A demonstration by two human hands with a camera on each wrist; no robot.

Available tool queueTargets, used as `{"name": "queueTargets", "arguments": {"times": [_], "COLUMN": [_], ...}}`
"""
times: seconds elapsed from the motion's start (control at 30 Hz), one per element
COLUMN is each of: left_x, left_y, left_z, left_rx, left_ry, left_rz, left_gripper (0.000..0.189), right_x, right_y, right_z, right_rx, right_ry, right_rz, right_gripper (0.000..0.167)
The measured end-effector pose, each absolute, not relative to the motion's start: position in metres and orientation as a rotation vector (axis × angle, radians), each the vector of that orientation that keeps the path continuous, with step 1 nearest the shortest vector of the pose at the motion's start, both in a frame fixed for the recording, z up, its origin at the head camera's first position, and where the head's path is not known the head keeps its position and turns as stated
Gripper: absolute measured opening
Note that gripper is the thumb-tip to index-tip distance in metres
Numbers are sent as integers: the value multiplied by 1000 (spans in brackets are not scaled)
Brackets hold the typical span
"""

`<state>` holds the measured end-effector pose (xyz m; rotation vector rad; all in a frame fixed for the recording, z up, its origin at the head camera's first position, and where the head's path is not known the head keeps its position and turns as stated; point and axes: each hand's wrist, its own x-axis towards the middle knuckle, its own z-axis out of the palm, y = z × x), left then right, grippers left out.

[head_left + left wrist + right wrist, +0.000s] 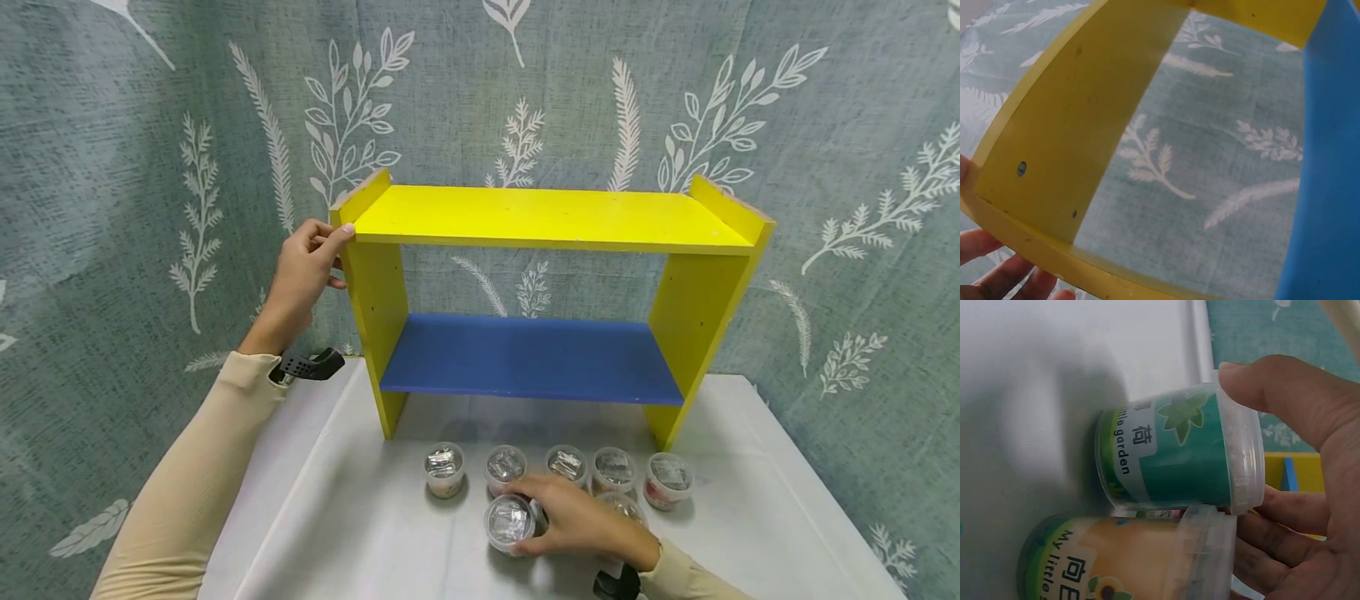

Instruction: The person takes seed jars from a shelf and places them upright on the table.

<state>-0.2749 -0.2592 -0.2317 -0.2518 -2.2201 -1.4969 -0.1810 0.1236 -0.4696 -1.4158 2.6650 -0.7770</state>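
My left hand [306, 262] grips the upper left corner of a yellow and blue shelf unit [540, 218]. The thumb is at the front edge and the fingers lie around the side panel. In the head view, my right hand [573, 518] holds a small clear-lidded plastic cup [509, 522] by its rim, thumb on the near side and fingers on the far side. The right wrist view shows this cup's green label with a leaf picture. Beside it stands a cup with an orange sunflower label [1138, 556], close to my fingers.
Several similar lidded cups stand in a rough row before the shelf, among them a leftmost cup [444, 469] and a rightmost cup [668, 481]. One more is partly hidden behind my right hand. A white cloth [360, 508] covers the table; patterned green fabric [465, 100] hangs behind.
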Motion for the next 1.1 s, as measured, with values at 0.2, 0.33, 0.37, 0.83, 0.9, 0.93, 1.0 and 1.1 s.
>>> {"name": "queueTargets", "arguments": {"times": [0.2, 0.33, 0.37, 0.83, 0.9, 0.93, 1.0, 1.1], "left_x": [-276, -277, -278, -276, -274, -273, -269, -260], "left_y": [-258, -257, -257, -262, -265, -267, -269, -272], "left_z": [-232, -232, -232, -232, -234, -235, -239, -251], "left_rx": [-256, -260, -261, -258, -263, -272, -283, -296], "left_ry": [-2216, -2216, -2215, -2245, -2264, -2270, -2300, -2372], "left_rz": [-1506, -1506, -1508, -1523, -1523, -1530, -1505, -1390], "left_gripper": [46, 46, 46, 47, 49, 49, 52, 54], "right_x": [-180, -179, -178, -173, -174, -175, -176, -179], "right_y": [125, 125, 125, 130, 130, 131, 133, 141], "right_z": [-470, -469, -469, -466, -465, -463, -460, -452], "right_rx": [-1425, -1378, -1361, -1361, -1379, -1383, -1388, -1384], "right_ry": [2669, 2697, 2707, 2829, 2833, 2830, 2833, 2834], "right_rz": [-780, -748, -737, -617, -637, -661, -697, -793], "right_gripper": [68, 70, 71, 66, 61, 58, 53, 46]}}
